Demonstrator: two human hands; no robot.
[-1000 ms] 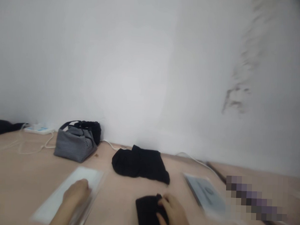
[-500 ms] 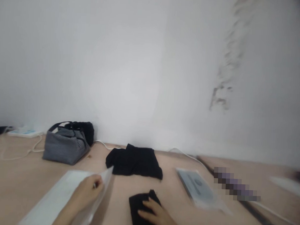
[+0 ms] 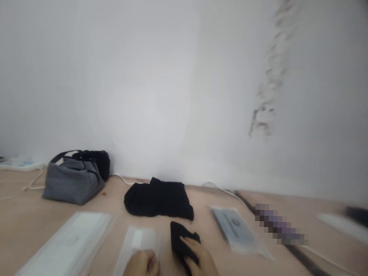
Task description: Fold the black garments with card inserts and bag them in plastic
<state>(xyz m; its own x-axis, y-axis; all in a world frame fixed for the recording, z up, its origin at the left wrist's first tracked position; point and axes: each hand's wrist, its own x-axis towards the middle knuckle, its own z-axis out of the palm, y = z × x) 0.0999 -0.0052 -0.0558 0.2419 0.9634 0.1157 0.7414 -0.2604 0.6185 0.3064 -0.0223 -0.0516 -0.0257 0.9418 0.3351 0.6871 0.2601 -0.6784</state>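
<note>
My left hand (image 3: pixel 141 266) is closed in a loose fist over a clear plastic bag (image 3: pixel 140 238) with a white label, flat on the table and seemingly gripped at its near part. Beside it, my right hand (image 3: pixel 199 259) has its thumb and fingers around a folded black sock (image 3: pixel 179 238), tilted up off the table. Farther back lies a flat stack of black sock-like cloth (image 3: pixel 159 198). To the left is a stack of clear plastic bags (image 3: pixel 65 244). A grey, printed item in a clear bag (image 3: pixel 235 228) lies to the right.
A grey striped bag (image 3: pixel 69 182) with a black bundle behind it stands near the wall. White cables run along the back. A white power strip (image 3: pixel 20 164) lies far left. A dark strip (image 3: pixel 306 259) and a blurred-out item (image 3: pixel 277 224) lie right.
My left hand has moved right from the bag stack, bringing one bag in front of me. My right hand has gripped the sock and raised its far end. The view has turned slightly right.
</note>
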